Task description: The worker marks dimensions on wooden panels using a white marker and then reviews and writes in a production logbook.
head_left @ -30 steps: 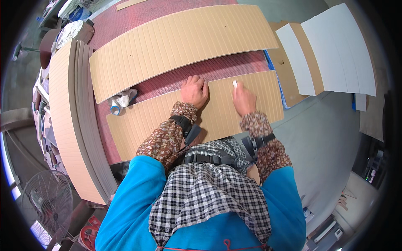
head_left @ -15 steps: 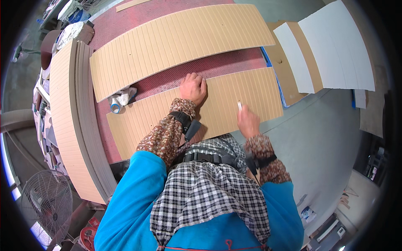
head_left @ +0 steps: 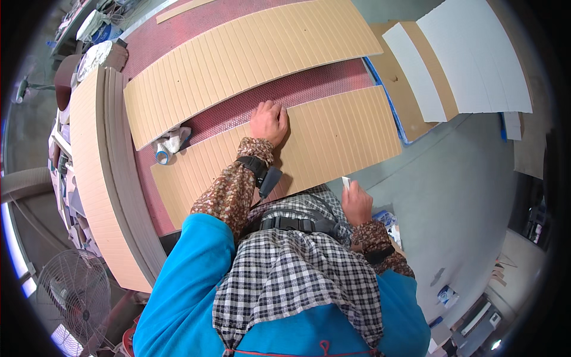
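A tan grooved board [head_left: 315,140] lies nearest me on a table covered in red mesh [head_left: 238,114]. My left hand [head_left: 269,124] is closed over its far edge, the fingertips hidden. Off the board's near right edge, my right hand [head_left: 357,204] is closed on a small flat white piece [head_left: 346,182]; only its tip shows, so its kind is unclear. Farther back lies a second grooved board [head_left: 250,64], with a strip of mesh between the two. A roll with a blue rim [head_left: 162,156] and a crumpled white cloth [head_left: 172,141] sit at the left end of that gap.
A stack of similar boards [head_left: 110,178] stands at the left, near a wire-cage fan [head_left: 74,291]. White and brown sheets [head_left: 470,59] lie beyond the table's right end. Grey floor [head_left: 458,178] shows at the right. A thin wooden strip [head_left: 184,10] lies at the back.
My right hand has moved toward me with the white piece, from over the near board to past its near edge. My left hand stays on the far edge.
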`<state>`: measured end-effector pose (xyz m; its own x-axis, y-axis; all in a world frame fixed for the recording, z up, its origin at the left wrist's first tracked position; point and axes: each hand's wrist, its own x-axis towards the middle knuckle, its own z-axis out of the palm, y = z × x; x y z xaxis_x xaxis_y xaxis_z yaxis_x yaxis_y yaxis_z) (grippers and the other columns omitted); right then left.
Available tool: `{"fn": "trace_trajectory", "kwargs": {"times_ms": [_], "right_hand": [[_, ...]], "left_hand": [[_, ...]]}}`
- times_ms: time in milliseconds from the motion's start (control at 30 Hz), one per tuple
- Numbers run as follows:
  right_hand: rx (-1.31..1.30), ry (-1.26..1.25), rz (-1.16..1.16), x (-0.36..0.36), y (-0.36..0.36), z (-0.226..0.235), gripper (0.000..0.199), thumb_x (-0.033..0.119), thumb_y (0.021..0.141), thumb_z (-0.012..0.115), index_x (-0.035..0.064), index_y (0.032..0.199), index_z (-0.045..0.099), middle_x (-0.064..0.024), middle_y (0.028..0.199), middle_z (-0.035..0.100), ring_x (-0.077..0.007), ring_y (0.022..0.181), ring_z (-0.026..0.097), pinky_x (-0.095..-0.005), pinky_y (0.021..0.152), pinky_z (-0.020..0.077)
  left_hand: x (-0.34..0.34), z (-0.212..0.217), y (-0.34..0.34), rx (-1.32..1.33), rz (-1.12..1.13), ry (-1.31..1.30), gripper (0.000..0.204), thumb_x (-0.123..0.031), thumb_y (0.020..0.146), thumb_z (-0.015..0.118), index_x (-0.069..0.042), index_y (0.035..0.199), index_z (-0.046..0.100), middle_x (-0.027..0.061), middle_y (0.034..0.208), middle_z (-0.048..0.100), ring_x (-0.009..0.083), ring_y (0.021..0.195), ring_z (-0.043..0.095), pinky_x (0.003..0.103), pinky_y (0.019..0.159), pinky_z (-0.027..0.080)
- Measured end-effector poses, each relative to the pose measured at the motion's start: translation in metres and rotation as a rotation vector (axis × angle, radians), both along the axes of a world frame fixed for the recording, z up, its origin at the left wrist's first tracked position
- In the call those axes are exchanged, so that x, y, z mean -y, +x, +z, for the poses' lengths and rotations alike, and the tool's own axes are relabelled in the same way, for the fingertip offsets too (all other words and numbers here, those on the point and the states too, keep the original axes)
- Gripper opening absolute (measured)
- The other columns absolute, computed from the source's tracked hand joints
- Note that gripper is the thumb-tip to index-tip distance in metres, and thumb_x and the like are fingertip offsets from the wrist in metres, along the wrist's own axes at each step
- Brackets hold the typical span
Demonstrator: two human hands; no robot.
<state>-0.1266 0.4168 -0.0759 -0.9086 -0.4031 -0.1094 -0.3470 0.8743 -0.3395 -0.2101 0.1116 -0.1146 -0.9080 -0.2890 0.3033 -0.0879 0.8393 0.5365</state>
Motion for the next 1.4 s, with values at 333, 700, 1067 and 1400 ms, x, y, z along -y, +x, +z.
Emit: {"fn": "trace_trajectory", "kwargs": {"times_ms": [333,700,1067,1400], "right_hand": [[0.013,0.002,0.035,0.008,0.000,-0.006,0.019,0.017,0.086,0.059,0.0033,0.084,0.046,-0.0167,0.072,0.057,-0.0366,0.068,0.060,-0.0486,0.056,0.0457],[0.014,0.064,0.081,0.087,-0.096,-0.007,0.018,0.018,0.091,0.050,0.0008,0.087,0.048,-0.0211,0.076,0.062,-0.0387,0.068,0.063,-0.0499,0.058,0.0483],[-0.053,0.075,0.073,0.157,-0.176,-0.002,0.022,0.019,0.091,0.050,-0.0021,0.092,0.050,-0.0240,0.075,0.064,-0.0399,0.068,0.065,-0.0504,0.062,0.0500],[0.026,0.112,0.034,0.042,-0.039,0.000,0.018,0.018,0.090,0.051,0.0001,0.089,0.049,-0.0206,0.074,0.061,-0.0408,0.067,0.061,-0.0513,0.058,0.0471]], "left_hand": [[0.000,0.001,0.000,-0.025,-0.013,0.028,0.017,-0.017,0.086,0.057,-0.002,0.080,0.063,0.0110,0.078,0.056,0.0302,0.080,0.055,0.041,0.075,0.044],[0.000,0.003,0.000,-0.033,0.027,0.018,0.016,-0.016,0.085,0.058,-0.003,0.078,0.062,0.0105,0.080,0.056,0.0293,0.080,0.055,0.041,0.074,0.044],[-0.002,0.001,-0.001,-0.067,0.023,0.037,0.016,-0.016,0.084,0.060,-0.003,0.075,0.063,0.0102,0.077,0.057,0.0292,0.079,0.056,0.041,0.073,0.045],[0.001,-0.003,0.000,-0.065,0.009,0.035,0.017,-0.017,0.085,0.058,-0.003,0.078,0.063,0.0103,0.080,0.057,0.0294,0.080,0.056,0.041,0.074,0.045]]}}
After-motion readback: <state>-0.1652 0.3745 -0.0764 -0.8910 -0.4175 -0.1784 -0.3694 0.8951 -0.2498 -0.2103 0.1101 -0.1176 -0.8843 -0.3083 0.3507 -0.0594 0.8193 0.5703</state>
